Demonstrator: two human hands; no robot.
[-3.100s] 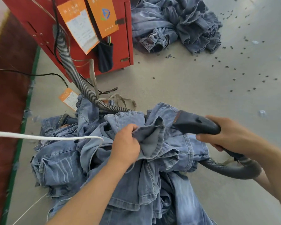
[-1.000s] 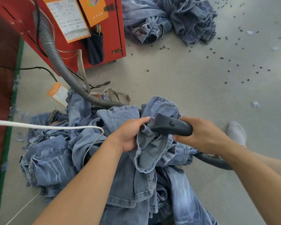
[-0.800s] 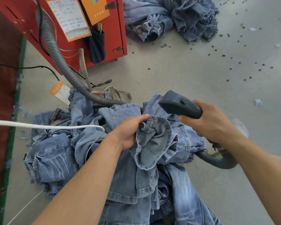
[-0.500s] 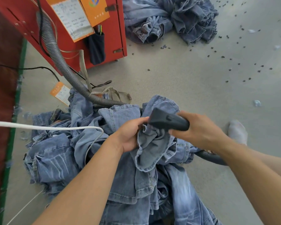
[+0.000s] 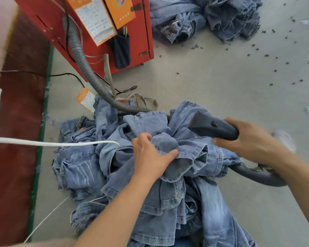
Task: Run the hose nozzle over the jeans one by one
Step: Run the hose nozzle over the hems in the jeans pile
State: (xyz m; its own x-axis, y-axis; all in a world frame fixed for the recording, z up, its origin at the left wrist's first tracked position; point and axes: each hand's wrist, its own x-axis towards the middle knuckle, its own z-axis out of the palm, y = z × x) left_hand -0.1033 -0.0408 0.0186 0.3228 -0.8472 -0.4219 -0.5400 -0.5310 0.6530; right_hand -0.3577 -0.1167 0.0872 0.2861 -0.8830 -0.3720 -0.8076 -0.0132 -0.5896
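A heap of light blue jeans (image 5: pixel 89 168) lies on the grey floor in front of me. My left hand (image 5: pixel 150 157) grips a bunched fold of the top pair of jeans (image 5: pixel 191 157), thumb over the hem. My right hand (image 5: pixel 248 139) holds the dark grey hose nozzle (image 5: pixel 210 126) by its handle. The nozzle's flat mouth points up and left, just above the fabric to the right of my left hand. A ribbed grey hose (image 5: pixel 257 175) curves away below my right wrist.
A red machine (image 5: pixel 100 32) with orange tags stands at the back left, and a ribbed hose (image 5: pixel 86 68) runs from it down into the heap. A second heap of jeans (image 5: pixel 212 18) lies at the back. A white cord (image 5: pixel 43 143) crosses from the left. Dark bits dot the floor.
The nozzle has lifted off the fold held by my left hand and moved right and up. My left hand has shifted its grip lower on the fabric.
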